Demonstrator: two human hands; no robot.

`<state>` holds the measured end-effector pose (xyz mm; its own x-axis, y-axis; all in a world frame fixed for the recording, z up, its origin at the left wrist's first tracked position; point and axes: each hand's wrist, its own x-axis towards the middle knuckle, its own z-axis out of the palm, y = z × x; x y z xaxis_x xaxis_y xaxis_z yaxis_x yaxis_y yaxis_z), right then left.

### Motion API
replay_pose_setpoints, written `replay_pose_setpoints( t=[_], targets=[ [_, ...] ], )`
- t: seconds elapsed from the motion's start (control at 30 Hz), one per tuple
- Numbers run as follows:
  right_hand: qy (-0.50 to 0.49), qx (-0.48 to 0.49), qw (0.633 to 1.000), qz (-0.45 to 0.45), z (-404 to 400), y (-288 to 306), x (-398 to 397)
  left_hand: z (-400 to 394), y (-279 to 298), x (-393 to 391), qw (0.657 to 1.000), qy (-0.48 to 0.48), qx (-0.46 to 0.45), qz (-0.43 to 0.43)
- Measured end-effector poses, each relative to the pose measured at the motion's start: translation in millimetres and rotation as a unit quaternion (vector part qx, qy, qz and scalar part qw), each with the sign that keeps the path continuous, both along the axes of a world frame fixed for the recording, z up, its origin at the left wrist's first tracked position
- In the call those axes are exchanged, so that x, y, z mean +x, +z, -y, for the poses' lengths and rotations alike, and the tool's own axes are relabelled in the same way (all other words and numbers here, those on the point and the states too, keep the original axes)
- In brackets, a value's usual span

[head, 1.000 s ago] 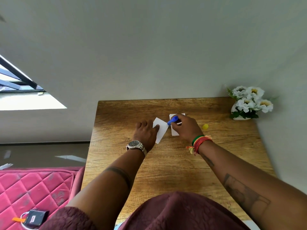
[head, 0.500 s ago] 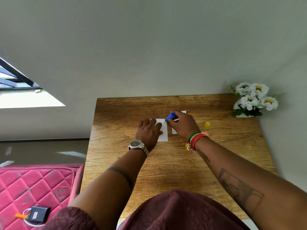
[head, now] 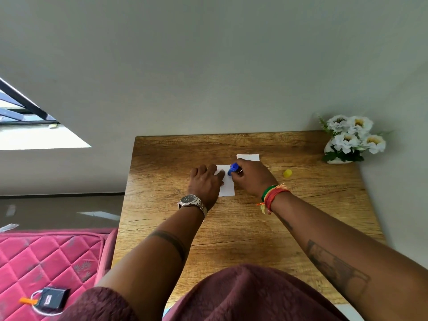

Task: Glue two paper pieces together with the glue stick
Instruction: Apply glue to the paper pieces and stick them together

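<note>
A white paper piece [head: 227, 187] lies flat in the middle of the wooden table [head: 231, 228]. My left hand [head: 205, 183] rests on its left edge, fingers pressing it down. My right hand [head: 251, 177] grips the blue glue stick [head: 232, 169], which is tilted with its tip over the paper's upper right corner. A second white paper piece [head: 247, 156] lies just behind my right hand, mostly hidden by it. The yellow glue cap [head: 287, 173] sits on the table to the right.
A white pot of white flowers [head: 349, 140] stands at the table's back right corner against the wall. A pink quilted seat [head: 46, 262] with a small black device [head: 52, 297] is left of the table.
The left paper piece has been turned from a slanted to a straight position. My right hand with the glue stick has shifted left onto it, uncovering more of the second piece behind.
</note>
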<state>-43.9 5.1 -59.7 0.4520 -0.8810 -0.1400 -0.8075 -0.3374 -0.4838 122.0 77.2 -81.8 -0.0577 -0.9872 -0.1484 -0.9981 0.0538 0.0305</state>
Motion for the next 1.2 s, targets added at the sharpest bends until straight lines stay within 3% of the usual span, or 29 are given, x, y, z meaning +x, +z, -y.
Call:
replay_pose_setpoints(
  t=[0.63,0.87,1.2],
  targets=[
    [0.049,0.033,0.998,-0.022,-41,10,-16,1,0,-3,1.0,0.013,0.008,-0.003],
    [-0.081,0.105,0.988,0.082,-24,17,-23,-2,4,-5,1.0,0.026,0.006,0.013],
    [-0.133,0.063,0.983,0.109,-16,6,-21,-10,5,-9,0.999,0.036,-0.017,0.02]
  ],
)
